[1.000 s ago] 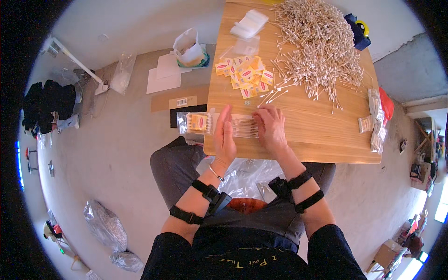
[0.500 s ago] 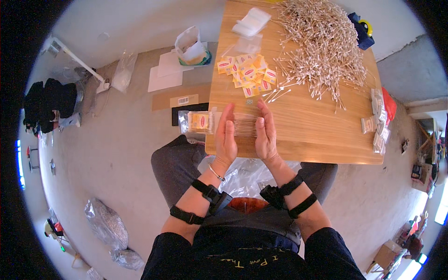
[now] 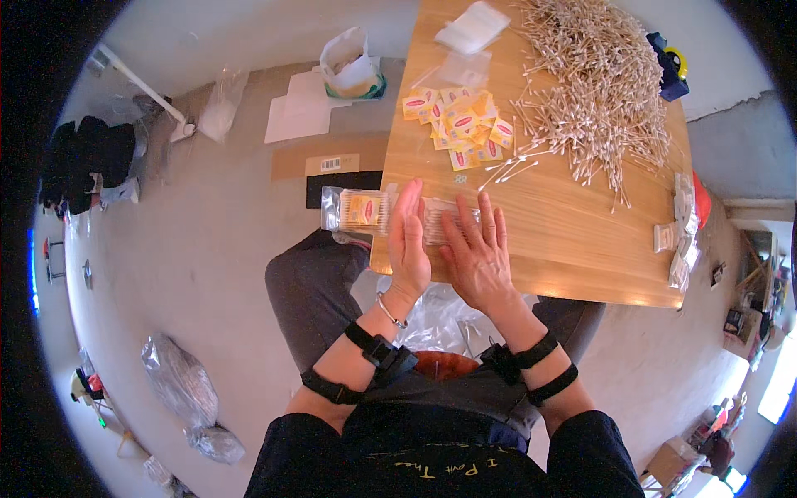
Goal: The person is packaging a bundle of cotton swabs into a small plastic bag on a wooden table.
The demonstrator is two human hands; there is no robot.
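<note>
1. Head view, hands: the left hand (image 3: 408, 241) stands on its edge at the near rim of the wooden counter (image 3: 573, 241), fingers straight and together, its palm against the side of a clear packet of cotton swabs (image 3: 390, 212). The right hand (image 3: 477, 253) lies flat and open on top of the same packet, fingers spread. Neither hand is closed around anything; it seems one presses the packet down while the other squares its side.
2. Head view, packet: it lies across the left near corner of the counter, and its left end with a yellow label hangs over the edge, above the floor.
3. Head view, farther on the counter: a group of small yellow labels (image 3: 461, 124) lies beyond the hands, and a big loose heap of cotton swabs (image 3: 598, 91) fills the far right part. Some empty clear bags (image 3: 471, 29) lie at the far edge.
4. Head view, right rim: a few finished small packets (image 3: 679, 228) are stacked there, well apart from the hands.
</note>
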